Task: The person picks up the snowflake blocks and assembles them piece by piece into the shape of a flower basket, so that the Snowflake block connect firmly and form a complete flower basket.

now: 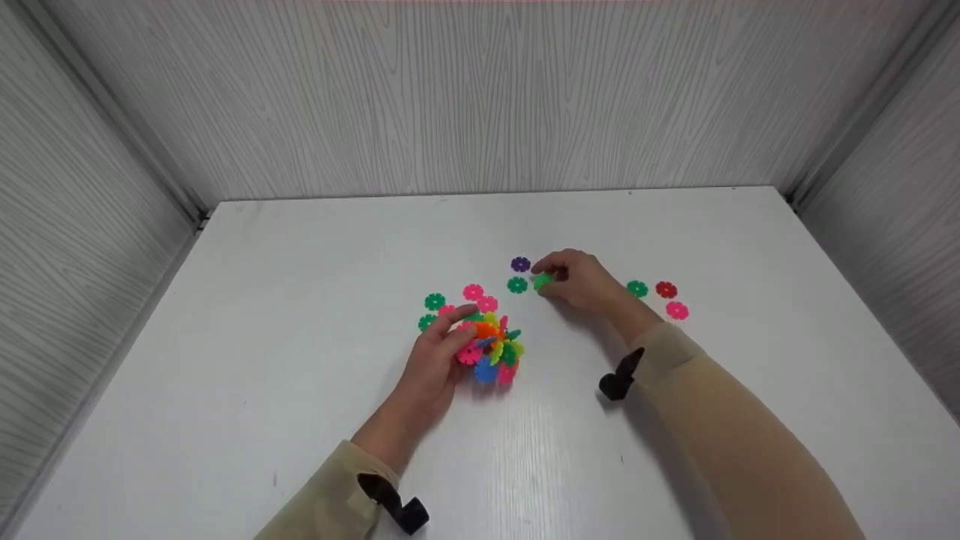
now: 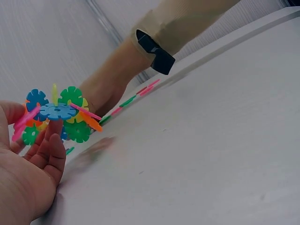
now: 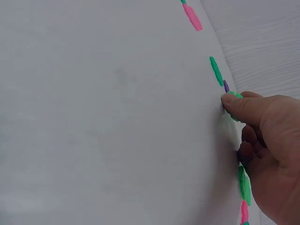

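My left hand [image 1: 433, 361] grips a cluster of interlocked snowflake discs [image 1: 495, 351] in pink, blue, green, yellow and orange, held above the table. In the left wrist view the cluster [image 2: 57, 112] sits between thumb and curled fingers, with a light blue disc facing the camera. Farther back, my right hand [image 1: 581, 281] pinches a bright green snowflake disc [image 1: 542, 281] between thumb and forefinger; in the right wrist view that hand [image 3: 272, 136] covers most of it. Close beside it lie a purple disc [image 1: 520, 264] and a dark green disc [image 1: 517, 285].
Several loose pink and green discs, among them a pink disc [image 1: 473, 292] and a green disc [image 1: 435, 301], lie behind the left hand. Right of the right wrist are a green disc [image 1: 637, 289], a red disc [image 1: 666, 289] and a pink disc [image 1: 677, 310]. Pale panels [image 1: 480, 97] enclose the white table [image 1: 315, 300].
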`<control>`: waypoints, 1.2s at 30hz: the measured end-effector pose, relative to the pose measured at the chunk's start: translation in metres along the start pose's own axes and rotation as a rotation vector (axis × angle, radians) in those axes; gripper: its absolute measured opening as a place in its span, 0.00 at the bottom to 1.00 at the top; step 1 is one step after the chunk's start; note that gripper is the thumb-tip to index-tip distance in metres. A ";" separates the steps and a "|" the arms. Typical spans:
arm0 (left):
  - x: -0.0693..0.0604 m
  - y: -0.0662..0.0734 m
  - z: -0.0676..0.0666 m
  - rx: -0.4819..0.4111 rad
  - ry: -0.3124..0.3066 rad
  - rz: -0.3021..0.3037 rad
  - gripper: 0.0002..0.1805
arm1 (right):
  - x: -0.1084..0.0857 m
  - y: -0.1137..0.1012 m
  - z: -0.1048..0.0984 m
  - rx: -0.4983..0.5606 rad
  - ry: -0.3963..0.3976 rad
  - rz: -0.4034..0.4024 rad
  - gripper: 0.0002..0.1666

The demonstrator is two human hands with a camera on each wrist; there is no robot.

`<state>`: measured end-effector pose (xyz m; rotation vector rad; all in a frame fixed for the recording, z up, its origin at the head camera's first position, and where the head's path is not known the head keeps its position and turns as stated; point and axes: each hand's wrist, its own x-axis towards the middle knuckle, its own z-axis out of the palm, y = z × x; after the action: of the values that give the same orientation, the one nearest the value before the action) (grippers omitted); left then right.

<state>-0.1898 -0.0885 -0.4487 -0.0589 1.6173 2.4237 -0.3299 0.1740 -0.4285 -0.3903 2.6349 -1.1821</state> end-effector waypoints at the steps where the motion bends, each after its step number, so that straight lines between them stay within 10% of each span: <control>1: 0.000 0.000 0.000 0.005 0.002 0.000 0.31 | -0.003 -0.002 0.000 0.002 0.003 -0.001 0.15; 16: -0.003 0.004 -0.006 0.021 -0.013 0.014 0.35 | -0.068 -0.049 0.021 0.325 0.027 -0.342 0.06; 36: -0.004 0.005 -0.005 0.048 -0.062 0.029 0.30 | -0.074 -0.042 0.042 0.358 0.066 -0.405 0.07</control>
<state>-0.1873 -0.0959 -0.4452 0.0476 1.6597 2.3816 -0.2414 0.1418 -0.4169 -0.8506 2.3877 -1.7775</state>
